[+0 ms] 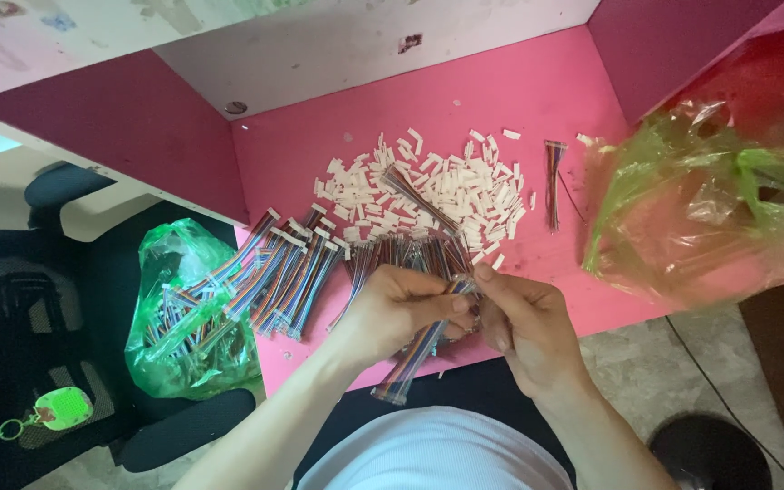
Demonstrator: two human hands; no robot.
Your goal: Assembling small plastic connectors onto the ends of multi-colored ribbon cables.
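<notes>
Pink desk top (537, 100) fills your view, boxed in by darker pink side walls. White plastic connector housings (428, 186) lie scattered in a loose heap at the middle of it, with one striped cable (419, 198) lying across them. Just right of the heap, a single thin wire bundle (553, 181) lies alone, pointing away from you. Further right, a crumpled green-tinted plastic bag (700, 200) slumps over the desk's edge. On your left, a row of finished rainbow ribbon cables (288, 272) with white ends fans out across the desk, spilling toward a green bag (183, 318) that hangs off the near edge and holds more of them. Between that row and your hands, a loose pile of unfinished wires (401, 254) sits right against your knuckles. A black chair and a green tag on a keyring (61, 408) show down at the far left.

Now your hands: your left hand (396, 308) is curled shut around a multicoloured ribbon cable (415, 358), whose lower end hangs off past the desk edge. Your right hand (528, 331) is closed too, thumb and fingertips pinching the cable's upper end where the two hands meet. Whether a housing sits between those fingertips, you can't tell.
</notes>
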